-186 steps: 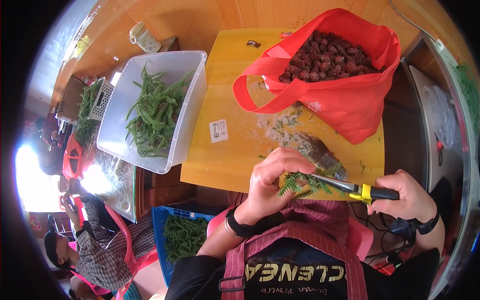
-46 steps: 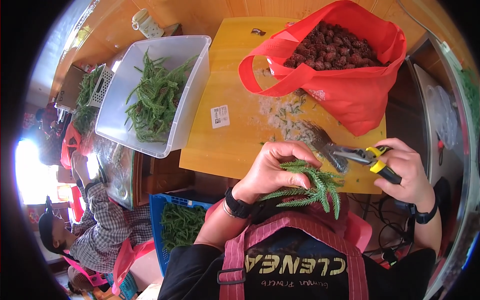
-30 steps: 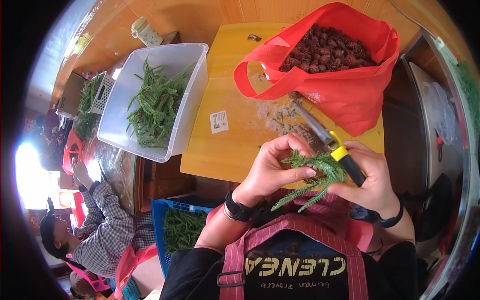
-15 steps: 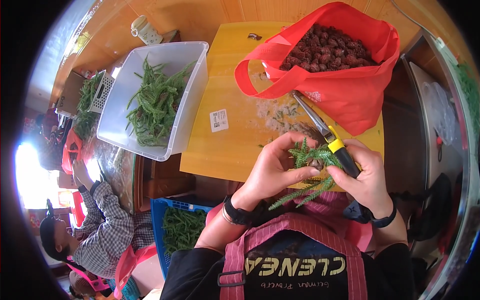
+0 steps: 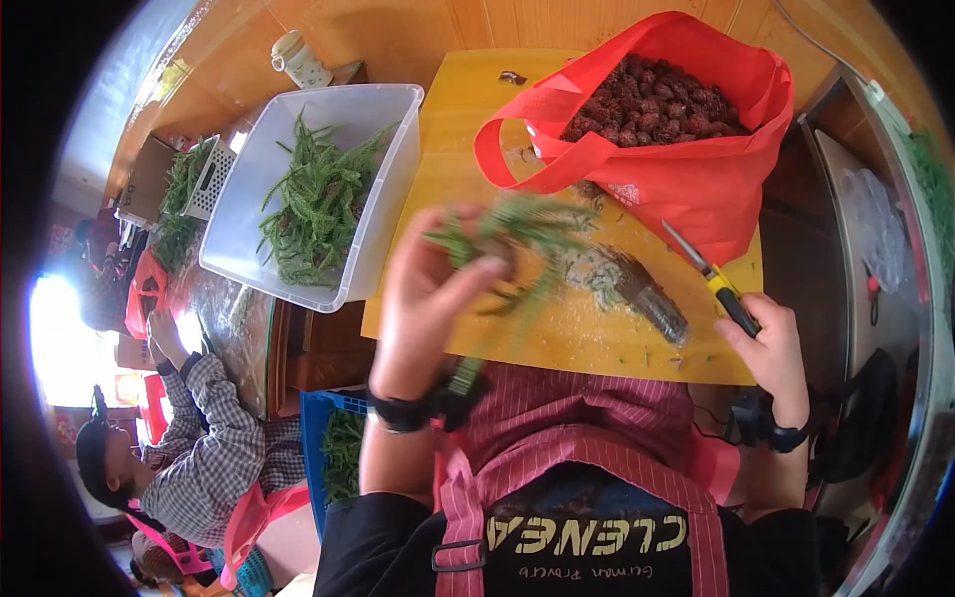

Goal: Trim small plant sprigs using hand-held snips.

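My left hand (image 5: 423,308), smeared by motion, pinches a green artificial pine sprig (image 5: 537,224) with a brown cone-like lump at its centre. It is raised over the yellow board (image 5: 438,199), near the clear plastic bin (image 5: 386,204). Inside that bin lies a pile of similar green sprigs (image 5: 313,214). On the right, my right hand (image 5: 771,348) is closed around the black and yellow handles of long-nose pliers (image 5: 718,284), whose jaws point up and left. Between both hands a dark bundle of thin wires (image 5: 647,298), partly in clear wrap, rests on the board.
A red bag (image 5: 686,189) full of brown pine cones (image 5: 647,104) stands at the board's far right. Scraps (image 5: 597,274) litter the board. A blue crate (image 5: 316,458) of greenery is at lower left. Beyond it a co-worker in a checked shirt (image 5: 214,438) sits, and a bottle (image 5: 298,60) stands behind.
My left hand has carried the sprig up and left, away from the pliers. My right hand has moved slightly right with the pliers, uncovering the wire bundle.
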Demonstrator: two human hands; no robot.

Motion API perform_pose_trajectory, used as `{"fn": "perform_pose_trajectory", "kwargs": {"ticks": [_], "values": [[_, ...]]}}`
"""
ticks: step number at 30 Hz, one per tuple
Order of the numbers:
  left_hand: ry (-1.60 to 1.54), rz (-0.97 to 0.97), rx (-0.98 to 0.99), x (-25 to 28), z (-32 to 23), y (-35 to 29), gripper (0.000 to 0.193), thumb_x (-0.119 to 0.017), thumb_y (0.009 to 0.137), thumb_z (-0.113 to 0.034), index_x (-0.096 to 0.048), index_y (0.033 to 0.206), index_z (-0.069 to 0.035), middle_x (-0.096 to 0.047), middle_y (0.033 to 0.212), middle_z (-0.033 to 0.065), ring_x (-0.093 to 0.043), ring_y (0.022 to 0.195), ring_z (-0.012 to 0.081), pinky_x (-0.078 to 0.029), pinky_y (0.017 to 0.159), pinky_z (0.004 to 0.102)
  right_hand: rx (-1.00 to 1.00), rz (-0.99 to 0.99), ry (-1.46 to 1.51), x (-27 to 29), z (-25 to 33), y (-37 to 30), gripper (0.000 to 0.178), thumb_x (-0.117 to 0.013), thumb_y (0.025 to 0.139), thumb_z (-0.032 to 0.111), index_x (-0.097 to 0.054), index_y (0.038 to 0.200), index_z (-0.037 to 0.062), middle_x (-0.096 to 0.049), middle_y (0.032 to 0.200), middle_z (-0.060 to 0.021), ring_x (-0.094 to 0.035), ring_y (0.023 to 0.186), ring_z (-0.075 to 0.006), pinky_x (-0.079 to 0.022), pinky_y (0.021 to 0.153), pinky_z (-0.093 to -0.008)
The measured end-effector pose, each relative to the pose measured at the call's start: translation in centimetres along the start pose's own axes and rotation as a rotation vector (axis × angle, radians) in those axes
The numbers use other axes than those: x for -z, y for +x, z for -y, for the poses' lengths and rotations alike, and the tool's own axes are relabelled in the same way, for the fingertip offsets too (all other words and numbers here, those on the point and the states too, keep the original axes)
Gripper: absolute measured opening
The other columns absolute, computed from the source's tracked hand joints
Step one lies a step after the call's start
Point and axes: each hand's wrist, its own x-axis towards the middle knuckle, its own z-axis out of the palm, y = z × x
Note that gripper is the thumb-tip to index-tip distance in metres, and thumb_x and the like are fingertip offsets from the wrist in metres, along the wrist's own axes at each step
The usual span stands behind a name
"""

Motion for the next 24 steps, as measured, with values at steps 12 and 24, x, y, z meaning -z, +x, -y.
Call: {"fn": "perform_pose_trajectory", "kwargs": {"ticks": [12,24], "values": [[0.106,-0.580,-0.256,17.2,-5.5,5.5,0.065,-0.065,0.083,-0.012,-0.027,0.134,0.001,-0.055,0.112,0.0132,-0.054,0.103,0.0205,-0.043,0.089,0.0351,0.003,0.009,-0.236,-2.8,-8.2,-0.2,0.032,-0.074,0.068,0.019,-0.051,0.072,-0.0029,-0.052,0.072,-0.0195,-0.052,0.070,-0.0363,-0.041,0.061,-0.0412],[0.080,-0.148,-0.164,3.7,0.3,1.3,0.025,-0.043,0.092,-0.003,-0.050,0.115,0.001,-0.058,0.068,0.0039,-0.060,0.070,0.0119,-0.046,0.071,0.0237,0.014,-0.009,-0.303,-2.3,-5.1,1.1,0.031,-0.073,0.063,0.003,-0.052,0.086,-0.0005,-0.059,0.094,-0.0167,-0.057,0.089,-0.0337,-0.045,0.077,-0.0362]]}}
